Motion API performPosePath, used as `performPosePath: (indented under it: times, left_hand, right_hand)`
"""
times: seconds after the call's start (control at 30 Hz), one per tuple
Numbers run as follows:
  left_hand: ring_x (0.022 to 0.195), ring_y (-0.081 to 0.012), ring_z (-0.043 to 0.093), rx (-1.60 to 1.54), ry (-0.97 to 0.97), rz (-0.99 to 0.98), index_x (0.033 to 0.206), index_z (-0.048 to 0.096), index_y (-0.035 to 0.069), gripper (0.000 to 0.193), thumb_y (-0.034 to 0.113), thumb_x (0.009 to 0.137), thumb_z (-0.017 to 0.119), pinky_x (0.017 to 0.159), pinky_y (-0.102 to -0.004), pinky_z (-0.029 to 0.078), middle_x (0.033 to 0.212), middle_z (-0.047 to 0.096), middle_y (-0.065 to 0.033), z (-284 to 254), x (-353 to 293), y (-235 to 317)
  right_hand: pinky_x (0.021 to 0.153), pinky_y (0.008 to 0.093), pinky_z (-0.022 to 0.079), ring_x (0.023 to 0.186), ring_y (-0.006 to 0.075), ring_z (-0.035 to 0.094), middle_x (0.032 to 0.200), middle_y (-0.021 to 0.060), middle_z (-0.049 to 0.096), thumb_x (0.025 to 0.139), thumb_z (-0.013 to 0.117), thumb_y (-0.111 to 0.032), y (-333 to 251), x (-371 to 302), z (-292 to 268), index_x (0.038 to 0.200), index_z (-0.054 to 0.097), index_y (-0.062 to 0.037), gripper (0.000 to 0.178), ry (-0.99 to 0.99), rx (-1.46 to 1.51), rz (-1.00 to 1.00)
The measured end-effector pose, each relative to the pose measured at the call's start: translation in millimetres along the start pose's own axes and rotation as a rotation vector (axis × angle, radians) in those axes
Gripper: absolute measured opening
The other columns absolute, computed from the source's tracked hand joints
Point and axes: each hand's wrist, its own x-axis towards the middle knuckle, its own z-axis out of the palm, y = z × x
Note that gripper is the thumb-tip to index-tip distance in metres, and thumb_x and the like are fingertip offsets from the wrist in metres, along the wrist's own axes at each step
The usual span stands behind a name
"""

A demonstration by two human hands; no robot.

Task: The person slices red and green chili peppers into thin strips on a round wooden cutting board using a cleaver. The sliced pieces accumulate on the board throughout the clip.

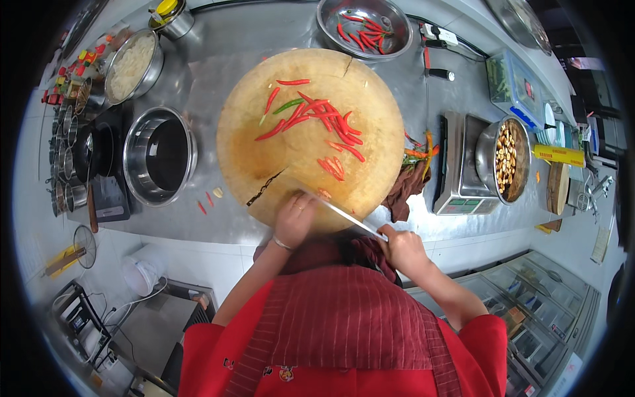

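Note:
A knife (350, 217) is in my right hand (403, 251), its fingers wrapped round the handle at the near edge of a round wooden chopping board (248, 112). The blade slants up and left toward my left hand (295, 218). That hand is slightly blurred, its fingers bunched down on the board by the blade; what they hold is hidden. Cut red chili pieces (324, 194) lie just past the blade, with sliced chilies (331, 168) farther up. Whole red chilies (324, 112) are heaped mid-board, beside one green chili (288, 106).
A steel bowl of red chilies (364, 30) stands behind the board. On the left are a metal basin (192, 155) and a bowl of pale food (134, 66). To the right, a brown cloth (405, 192) lies near a scale (456, 205) and a bowl of chopped food (506, 159).

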Motion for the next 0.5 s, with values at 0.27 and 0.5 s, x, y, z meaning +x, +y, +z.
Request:
performPosePath:
  times: [0.27,0.5]
  left_hand:
    - [0.094,-0.0333,0.064,0.011,-0.013,0.003,0.098,0.067,-0.006,0.025,0.000,0.074,0.062,0.082,-0.0382,0.055,0.101,0.064,-0.0182,0,-4,-3]
    - [0.094,-0.0336,0.064,0.026,-0.015,0.006,0.096,0.067,-0.006,0.023,0.000,0.074,0.062,0.083,-0.0394,0.054,0.100,0.065,-0.0183,8,-18,-10]
  right_hand:
    - [0.054,0.0485,0.050,0.060,0.0409,0.062,0.064,0.0206,0.062,0.088,0.062,-0.022,-8,-20,-34,0.093,0.059,-0.0045,0.019,-0.046,-0.020,0.035]
    - [0.054,0.0476,0.051,0.058,0.0394,0.063,0.061,0.0197,0.062,0.085,0.066,-0.017,-14,-24,-47,0.093,0.061,-0.0048,0.015,-0.121,-0.084,0.027]
